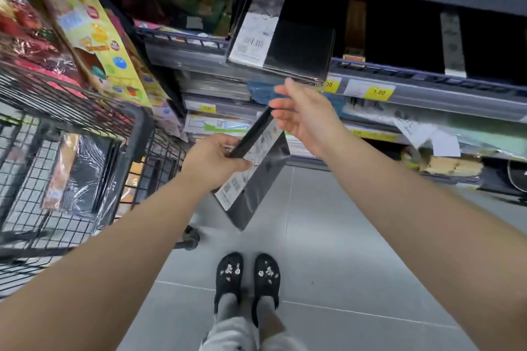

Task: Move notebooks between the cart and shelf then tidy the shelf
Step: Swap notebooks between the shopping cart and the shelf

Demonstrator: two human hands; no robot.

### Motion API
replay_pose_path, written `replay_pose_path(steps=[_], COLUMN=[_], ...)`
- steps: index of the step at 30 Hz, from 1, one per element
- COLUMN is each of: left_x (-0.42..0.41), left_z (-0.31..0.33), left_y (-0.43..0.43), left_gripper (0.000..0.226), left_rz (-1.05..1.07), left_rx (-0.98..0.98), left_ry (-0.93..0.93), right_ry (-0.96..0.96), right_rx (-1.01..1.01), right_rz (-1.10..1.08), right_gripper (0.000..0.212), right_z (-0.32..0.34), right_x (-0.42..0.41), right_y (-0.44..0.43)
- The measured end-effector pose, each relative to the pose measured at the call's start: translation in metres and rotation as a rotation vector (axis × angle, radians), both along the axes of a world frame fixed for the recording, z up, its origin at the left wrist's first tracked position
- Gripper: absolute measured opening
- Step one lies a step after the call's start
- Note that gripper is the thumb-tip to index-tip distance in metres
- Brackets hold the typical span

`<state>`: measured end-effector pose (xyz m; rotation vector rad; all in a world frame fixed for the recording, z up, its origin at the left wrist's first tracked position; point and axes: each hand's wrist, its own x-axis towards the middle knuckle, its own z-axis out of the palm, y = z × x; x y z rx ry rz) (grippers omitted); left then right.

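My left hand (212,161) grips a black notebook (251,179) with a white barcode strip, held tilted over the floor in front of the shelf. Just above it, my right hand (299,112) is spread open, its fingertips near the notebook's upper corner. A like black notebook (296,48) sticks out over the rail of the upper shelf (427,85). More black notebooks with paper bands stand to the right on that shelf. The black wire cart (71,179) is at the left, with a wrapped black notebook (82,177) in its lower basket.
Colourful packaged goods (94,37) fill the cart's upper basket. Lower shelves hold stacked stationery and loose paper (433,139), with yellow price tags (377,92) on the rails. Grey tiled floor (328,236) lies below; my feet in black slippers (248,276) stand on it.
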<state>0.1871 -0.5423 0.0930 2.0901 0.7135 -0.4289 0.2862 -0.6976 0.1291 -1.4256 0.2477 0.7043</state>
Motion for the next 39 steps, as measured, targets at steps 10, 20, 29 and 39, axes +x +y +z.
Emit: replay_pose_path(steps=[10,20,29,39], left_x=[0.003,-0.027,-0.047,-0.007], left_z=[0.014,0.023,0.078,0.109], left_y=[0.005,0.029,0.017,0.006], left_gripper=[0.043,0.061,0.045,0.032], left_rz=[0.078,0.189,0.291,0.416], left_rx=[-0.129,-0.391,-0.612,-0.72], left_ry=[-0.061,-0.099,-0.196,-0.152], right_ry=[-0.136,-0.289,0.192,0.124], right_rx=[-0.24,-0.605,-0.325,-0.113], right_rz=[-0.002,-0.046,0.36,0.313], right_gripper=[0.031,0.038,0.031,0.032], right_z=[0.018,-0.002,0.034,0.084], right_x=[0.05,0.025,-0.071,-0.063], right_y=[0.017,-0.01,-0.048,-0.055])
